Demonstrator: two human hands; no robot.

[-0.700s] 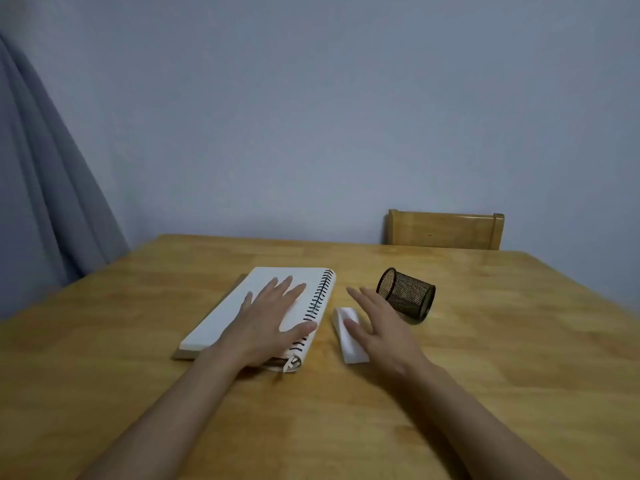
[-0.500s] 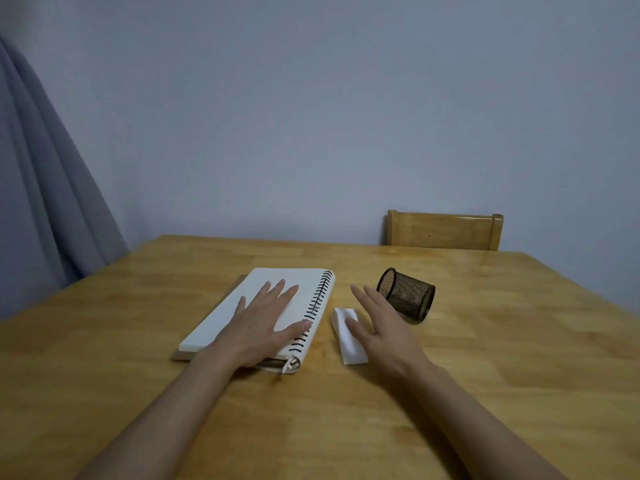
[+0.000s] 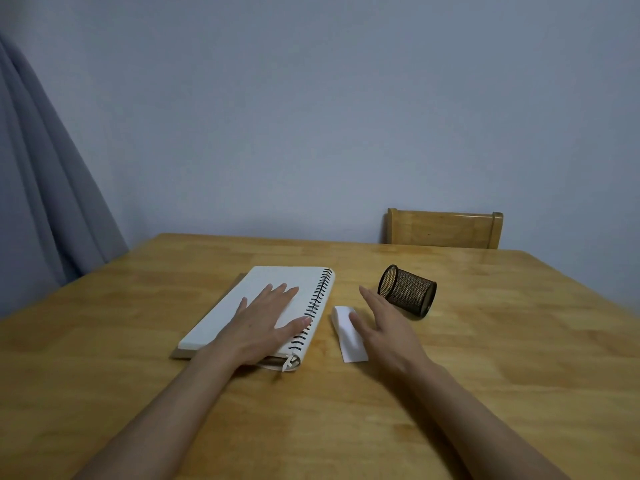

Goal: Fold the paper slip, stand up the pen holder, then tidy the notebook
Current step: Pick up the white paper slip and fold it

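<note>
A white spiral notebook (image 3: pixel 266 289) lies open on the wooden table (image 3: pixel 485 375), its black coil along the right edge. My left hand (image 3: pixel 263 323) rests flat on its page with fingers spread. Just right of the coil lies a folded white paper slip (image 3: pixel 348 336). My right hand (image 3: pixel 384 327) hovers open beside the slip, its thumb over the slip's right edge and its fingers pointing toward the pen holder. The black mesh pen holder (image 3: pixel 408 291) lies on its side, mouth facing left, just beyond my fingertips.
A wooden chair back (image 3: pixel 445 228) stands behind the table's far edge at the right. A grey curtain (image 3: pixel 38 188) hangs at the left. A plain wall fills the background.
Both hands have barely shifted; my left hand slid slightly back on the page. The slip, holder and notebook have not moved.
</note>
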